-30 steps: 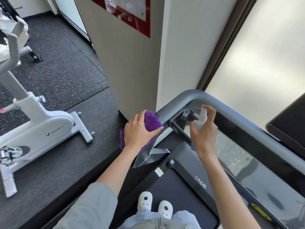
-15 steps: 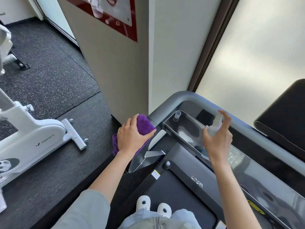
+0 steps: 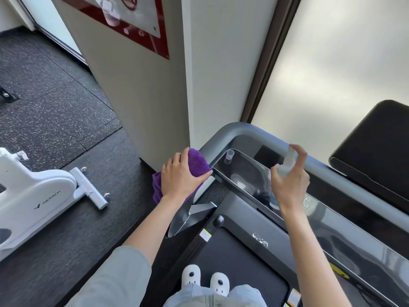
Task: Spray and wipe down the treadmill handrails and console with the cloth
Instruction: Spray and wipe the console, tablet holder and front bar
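Since half a second ago the right hand [image 3: 290, 185] has carried the small clear spray bottle [image 3: 286, 163] further right over the glossy black console [image 3: 247, 173], forefinger on its nozzle. The left hand [image 3: 180, 176] presses the bunched purple cloth [image 3: 197, 161], fingers curled over it, onto the left grey handrail [image 3: 221, 138] corner.
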### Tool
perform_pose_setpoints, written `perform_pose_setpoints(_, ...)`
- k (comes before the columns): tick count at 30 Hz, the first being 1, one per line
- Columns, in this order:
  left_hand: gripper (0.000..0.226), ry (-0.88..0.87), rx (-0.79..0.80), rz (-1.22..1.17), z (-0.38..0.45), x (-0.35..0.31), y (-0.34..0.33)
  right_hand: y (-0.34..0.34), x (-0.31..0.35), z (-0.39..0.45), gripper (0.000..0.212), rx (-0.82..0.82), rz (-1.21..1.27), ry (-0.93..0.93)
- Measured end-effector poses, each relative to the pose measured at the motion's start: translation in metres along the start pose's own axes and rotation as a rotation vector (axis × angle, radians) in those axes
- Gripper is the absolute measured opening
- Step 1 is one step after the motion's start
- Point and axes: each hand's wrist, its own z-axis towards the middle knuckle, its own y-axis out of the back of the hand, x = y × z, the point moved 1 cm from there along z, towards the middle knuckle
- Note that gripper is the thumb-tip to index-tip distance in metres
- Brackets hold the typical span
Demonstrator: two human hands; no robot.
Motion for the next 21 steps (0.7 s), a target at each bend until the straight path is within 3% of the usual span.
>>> perform_pose_setpoints(5,0.098,0.01,-0.015,-0.014,-0.001,0.001,-0.001,-0.015,0.006,-0.004,0.059,0.117,-0.025,-0.023)
perform_pose_setpoints(12,0.098,0.01,-0.029,-0.042,-0.001,0.003,-0.002,-0.073,0.04,0.016,0.062,0.333,-0.16,0.12)
perform_pose_setpoints(21,0.095,0.004,-0.052,-0.031,-0.002,0.001,0.0,-0.105,0.041,0.023,0.067,0.425,-0.298,0.121)
